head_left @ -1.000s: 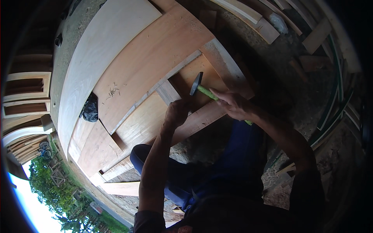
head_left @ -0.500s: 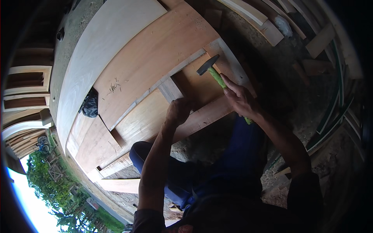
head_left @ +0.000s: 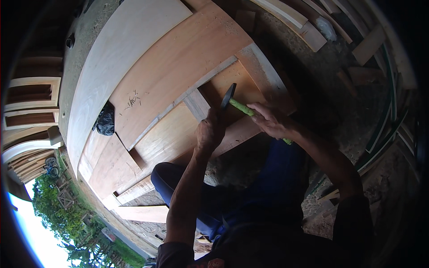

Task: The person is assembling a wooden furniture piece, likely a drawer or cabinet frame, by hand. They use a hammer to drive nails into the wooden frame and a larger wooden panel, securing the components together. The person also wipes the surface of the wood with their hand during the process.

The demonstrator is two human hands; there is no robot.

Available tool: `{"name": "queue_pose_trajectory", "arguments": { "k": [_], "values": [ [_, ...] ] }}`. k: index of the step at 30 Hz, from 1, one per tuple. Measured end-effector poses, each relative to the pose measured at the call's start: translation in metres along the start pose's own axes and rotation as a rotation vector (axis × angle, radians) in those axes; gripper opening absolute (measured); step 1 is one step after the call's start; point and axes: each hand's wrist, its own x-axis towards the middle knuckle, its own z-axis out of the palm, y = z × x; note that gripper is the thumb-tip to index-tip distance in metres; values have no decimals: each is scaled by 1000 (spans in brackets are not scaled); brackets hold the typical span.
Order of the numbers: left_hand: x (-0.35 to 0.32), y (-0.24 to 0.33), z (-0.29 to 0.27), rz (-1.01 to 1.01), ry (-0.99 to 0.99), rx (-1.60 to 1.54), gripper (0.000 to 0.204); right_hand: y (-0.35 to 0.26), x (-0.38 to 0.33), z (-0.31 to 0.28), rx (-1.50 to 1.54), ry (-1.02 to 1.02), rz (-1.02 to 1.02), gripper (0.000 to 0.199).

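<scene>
Hammer with a green handle and dark head sits in the right hand — fingers wrapped tight round the handle, gripped near its middle, with the handle's end sticking out past the wrist toward lower right. Head of the hammer is down low, just over or touching the wooden frame where a pale upright strip meets the reddish panels; cannot tell if it makes contact. Left hand is right beside the hammer head, fingers curled and pinched together against the wood, as if pinching something small; what it holds is too small to make out. Both forearms come up from the lower edge, left one bare and straight, right one bent in from the right.

Frame lies flat on the ground — reddish-brown panels set between lighter rails, a broad pale board alongside its far edge. Small scatter of dark shavings on the large panel. Black plastic bag lies at the frame's left edge, touching the pale board. Person's knee in blue trousers is tucked against the near side of the frame. Loose timber offcuts lie on the dirt at upper right, well apart from the hands. More stacked wooden frames at far left; greenery below them.
</scene>
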Motion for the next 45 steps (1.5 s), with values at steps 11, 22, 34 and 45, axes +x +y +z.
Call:
{"name": "queue_pose_trajectory", "arguments": {
  "k": [11, 22, 34, 45],
  "values": [
    [3, -6, 11, -36, 49, 30, 22, -20, 19, -37, -113, -159, -2, 47],
    [2, 0, 12, -72, 80, 35, 18, -22, 32, -41, -207, -134, -28, 46],
    [-13, -13, -24, -67, -186, -41, 34, 11, -2, -14, -209, 187, -205, 51],
    [-13, -23, -19, -113, -156, -52, 29, 17, -17, 16, -773, 48, -528, 68]
  ]
}}
